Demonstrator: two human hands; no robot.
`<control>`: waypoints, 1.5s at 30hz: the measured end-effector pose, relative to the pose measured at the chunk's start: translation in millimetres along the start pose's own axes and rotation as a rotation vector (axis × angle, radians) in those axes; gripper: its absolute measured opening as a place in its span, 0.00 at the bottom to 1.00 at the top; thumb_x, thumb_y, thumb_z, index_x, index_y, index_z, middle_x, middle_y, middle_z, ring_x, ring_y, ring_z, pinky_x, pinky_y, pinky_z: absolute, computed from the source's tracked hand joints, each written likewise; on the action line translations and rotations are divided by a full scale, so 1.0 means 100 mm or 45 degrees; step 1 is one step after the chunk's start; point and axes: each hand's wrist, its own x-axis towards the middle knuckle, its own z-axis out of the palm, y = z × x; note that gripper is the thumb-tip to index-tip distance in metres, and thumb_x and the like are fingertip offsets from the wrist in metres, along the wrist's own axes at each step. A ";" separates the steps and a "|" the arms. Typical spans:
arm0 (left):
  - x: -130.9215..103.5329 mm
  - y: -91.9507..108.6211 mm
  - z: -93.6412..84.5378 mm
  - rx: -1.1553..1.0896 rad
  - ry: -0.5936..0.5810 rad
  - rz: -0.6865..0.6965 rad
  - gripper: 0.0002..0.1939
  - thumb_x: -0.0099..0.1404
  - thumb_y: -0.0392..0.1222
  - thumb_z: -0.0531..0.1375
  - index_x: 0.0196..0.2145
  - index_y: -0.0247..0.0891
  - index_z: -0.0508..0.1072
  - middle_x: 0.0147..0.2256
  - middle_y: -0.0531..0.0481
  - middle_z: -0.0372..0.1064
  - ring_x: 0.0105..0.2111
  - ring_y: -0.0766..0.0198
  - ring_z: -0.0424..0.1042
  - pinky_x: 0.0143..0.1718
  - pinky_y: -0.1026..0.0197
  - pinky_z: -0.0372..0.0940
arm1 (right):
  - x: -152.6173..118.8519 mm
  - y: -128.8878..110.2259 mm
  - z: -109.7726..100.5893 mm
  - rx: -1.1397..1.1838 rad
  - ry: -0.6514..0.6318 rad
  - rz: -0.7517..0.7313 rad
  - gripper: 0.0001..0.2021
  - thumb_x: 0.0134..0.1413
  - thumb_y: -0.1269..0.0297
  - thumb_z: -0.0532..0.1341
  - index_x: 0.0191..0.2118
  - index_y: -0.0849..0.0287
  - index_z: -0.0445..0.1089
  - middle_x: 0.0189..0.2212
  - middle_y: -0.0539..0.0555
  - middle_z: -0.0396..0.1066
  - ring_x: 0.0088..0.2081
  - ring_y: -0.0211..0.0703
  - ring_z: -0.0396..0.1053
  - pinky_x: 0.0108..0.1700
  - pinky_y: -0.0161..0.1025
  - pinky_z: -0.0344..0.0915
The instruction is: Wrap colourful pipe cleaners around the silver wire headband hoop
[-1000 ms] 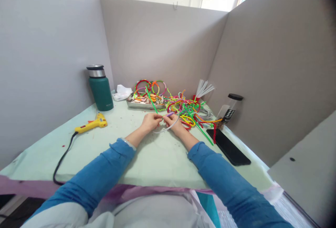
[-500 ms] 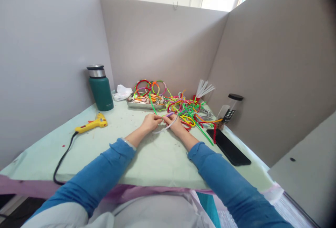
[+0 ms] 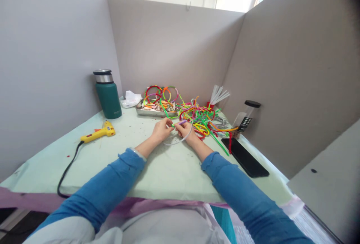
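Note:
My left hand pinches a bright green pipe cleaner, whose free end sticks up toward the metal tray. Close beside it, my right hand is closed on a pale grey-white strand that carries a purple wrapped part. The pale strand curves down below both hands. Between my fingertips the green and pale pieces meet, though the exact joint is too small to make out. Just behind my right hand lies a tangled heap of coloured pipe cleaners.
A metal tray of small pieces, with coloured rings, stands at the back. At left are a green bottle and a yellow glue gun with its cord. At right lie a black phone and a clear container.
The fingers of my left hand have shifted slightly around the green piece. The pale strand's curve hangs a little lower and rounder, and the purple part has tilted slightly.

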 end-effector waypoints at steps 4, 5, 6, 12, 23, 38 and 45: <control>0.00 0.01 0.00 0.007 -0.014 0.004 0.09 0.57 0.39 0.62 0.37 0.36 0.76 0.30 0.50 0.75 0.25 0.67 0.70 0.30 0.66 0.63 | 0.01 0.02 0.00 -0.001 0.014 -0.018 0.19 0.45 0.49 0.63 0.21 0.60 0.65 0.12 0.47 0.59 0.15 0.32 0.54 0.18 0.33 0.50; 0.00 0.01 0.00 0.016 -0.017 0.007 0.09 0.58 0.39 0.62 0.37 0.35 0.77 0.29 0.49 0.75 0.25 0.67 0.71 0.31 0.66 0.63 | 0.01 0.02 0.00 0.005 0.017 -0.020 0.19 0.44 0.48 0.63 0.21 0.60 0.65 0.12 0.47 0.59 0.15 0.32 0.54 0.18 0.33 0.50; 0.00 0.01 -0.01 0.030 -0.020 0.011 0.09 0.58 0.39 0.61 0.36 0.35 0.77 0.29 0.49 0.75 0.26 0.66 0.71 0.31 0.66 0.63 | 0.01 0.03 0.00 0.010 0.017 -0.021 0.19 0.44 0.48 0.63 0.21 0.60 0.65 0.12 0.47 0.59 0.15 0.32 0.54 0.18 0.33 0.50; 0.01 0.02 -0.03 0.165 -0.038 0.088 0.10 0.60 0.40 0.60 0.36 0.37 0.80 0.32 0.47 0.76 0.32 0.62 0.72 0.37 0.63 0.63 | 0.00 0.00 0.00 0.024 0.020 -0.023 0.19 0.44 0.48 0.64 0.21 0.60 0.64 0.13 0.46 0.59 0.15 0.32 0.54 0.18 0.33 0.49; 0.02 0.00 -0.02 0.276 -0.022 0.188 0.10 0.61 0.39 0.60 0.36 0.38 0.81 0.39 0.45 0.75 0.39 0.60 0.72 0.43 0.63 0.63 | -0.02 -0.03 0.00 0.001 0.021 -0.026 0.18 0.44 0.49 0.63 0.20 0.59 0.64 0.11 0.46 0.58 0.14 0.32 0.53 0.18 0.33 0.48; -0.02 0.05 -0.05 0.175 -0.139 0.042 0.13 0.61 0.41 0.56 0.33 0.35 0.80 0.19 0.51 0.71 0.26 0.65 0.70 0.31 0.66 0.60 | -0.02 -0.02 0.00 -0.019 -0.002 -0.029 0.18 0.45 0.50 0.63 0.21 0.60 0.65 0.11 0.46 0.58 0.14 0.33 0.53 0.18 0.33 0.49; 0.01 -0.01 -0.01 -0.192 -0.206 -0.216 0.11 0.60 0.42 0.58 0.28 0.34 0.77 0.11 0.56 0.61 0.15 0.69 0.61 0.21 0.67 0.56 | 0.00 0.02 0.00 -0.024 0.009 -0.024 0.17 0.45 0.51 0.62 0.21 0.60 0.65 0.12 0.47 0.59 0.15 0.33 0.53 0.19 0.33 0.49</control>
